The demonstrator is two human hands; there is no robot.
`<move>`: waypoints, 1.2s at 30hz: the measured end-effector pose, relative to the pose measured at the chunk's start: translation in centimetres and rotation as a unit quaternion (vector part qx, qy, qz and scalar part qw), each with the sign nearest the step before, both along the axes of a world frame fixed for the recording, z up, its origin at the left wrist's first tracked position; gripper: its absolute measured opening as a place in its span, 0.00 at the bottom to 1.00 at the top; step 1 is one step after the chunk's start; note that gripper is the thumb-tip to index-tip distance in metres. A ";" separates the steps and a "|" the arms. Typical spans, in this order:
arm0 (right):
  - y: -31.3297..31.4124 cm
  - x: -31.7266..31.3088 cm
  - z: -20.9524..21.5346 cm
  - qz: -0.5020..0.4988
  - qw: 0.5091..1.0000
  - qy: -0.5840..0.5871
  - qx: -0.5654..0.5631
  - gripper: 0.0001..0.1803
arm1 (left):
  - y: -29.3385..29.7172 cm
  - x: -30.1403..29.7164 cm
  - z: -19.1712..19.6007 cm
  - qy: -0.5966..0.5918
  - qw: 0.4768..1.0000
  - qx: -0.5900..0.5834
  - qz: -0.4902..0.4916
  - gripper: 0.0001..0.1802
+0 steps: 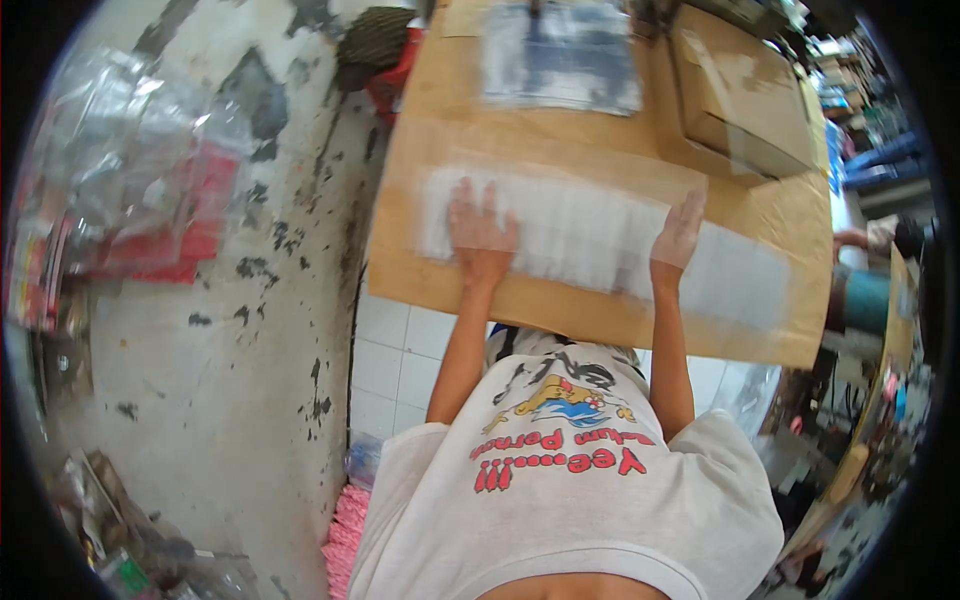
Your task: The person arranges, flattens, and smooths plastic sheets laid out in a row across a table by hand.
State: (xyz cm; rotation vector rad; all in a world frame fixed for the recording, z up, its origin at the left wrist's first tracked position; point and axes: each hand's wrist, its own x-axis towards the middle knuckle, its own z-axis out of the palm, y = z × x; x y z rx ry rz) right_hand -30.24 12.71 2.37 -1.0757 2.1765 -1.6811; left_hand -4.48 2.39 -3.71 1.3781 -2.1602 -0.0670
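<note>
A row of white, translucent, thin plastic sheets or bags (575, 235) stretches across the brown-covered table (590, 315) in front of me, somewhat blurred. My left hand (484, 235) lies palm down on its left part, fingers stretched and a little apart. Farther right, my right hand (677, 238) rests over the row with its fingers extended, close to the edge of a clear film. More of the pale sheeting (745, 275) continues to the right of that hand. Neither hand is closed around anything.
A stack of clear plastic packets (560, 60) sits at the table's far side, with a cardboard box (745, 95) to its right. On the left stands a wall (250, 350) with peeling paint, hung with clear and red plastic bags (150, 170). Cluttered shelves line the right.
</note>
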 end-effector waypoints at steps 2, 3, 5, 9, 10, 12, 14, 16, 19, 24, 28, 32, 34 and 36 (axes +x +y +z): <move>4.1 -6.5 -1.3 -0.011 0.995 0.076 0.067 0.32 | 0.1 0.1 -0.4 -0.011 1.000 -0.006 0.009 0.32; 5.5 -8.5 -0.9 -0.038 0.993 0.083 0.077 0.32 | 0.1 0.3 -0.6 -0.009 1.000 -0.007 0.007 0.32; 8.2 -12.2 0.3 0.050 0.997 0.054 0.003 0.31 | -0.1 0.7 -0.9 -0.037 0.999 -0.031 0.002 0.32; 15.5 -19.3 2.3 -0.033 0.977 0.180 0.110 0.30 | -0.5 0.8 -1.0 -0.078 0.997 0.000 0.021 0.31; 17.0 -20.5 3.0 -0.054 0.976 0.185 0.104 0.29 | -0.6 0.8 -1.1 -0.087 0.996 0.016 0.030 0.31; 20.4 -23.3 3.7 -0.073 0.966 0.207 0.136 0.29 | -0.5 0.6 -1.2 -0.068 0.997 0.023 0.024 0.31; 22.6 -25.3 4.0 -0.085 0.941 0.272 0.183 0.30 | -0.7 0.4 -1.1 -0.054 0.998 0.028 0.023 0.31; 24.4 -27.2 2.9 -0.049 0.932 0.298 0.201 0.31 | -0.5 0.3 -1.1 -0.085 0.993 0.051 0.055 0.30; 25.4 -28.8 0.0 0.020 0.907 0.347 0.238 0.35 | -0.3 0.1 -1.3 -0.073 0.993 0.059 0.068 0.30; 25.7 -28.8 -4.5 0.073 0.909 0.304 0.276 0.42 | -0.7 0.8 -1.6 -0.115 0.990 0.073 0.039 0.31; 25.7 -28.9 -5.0 0.054 0.913 0.301 0.271 0.43 | 0.0 2.7 -0.4 -0.180 0.974 0.122 -0.068 0.33; 26.1 -29.5 -5.3 0.056 0.916 0.295 0.266 0.42 | 4.1 4.9 3.5 -0.168 0.922 0.299 -0.181 0.33; 25.8 -29.4 -5.3 0.053 0.915 0.290 0.276 0.42 | 5.2 4.8 5.2 -0.179 0.903 0.323 -0.220 0.32; 26.6 -29.4 -5.3 0.047 0.912 0.284 0.292 0.41 | 6.6 0.4 11.7 -0.182 0.752 0.601 -0.198 0.25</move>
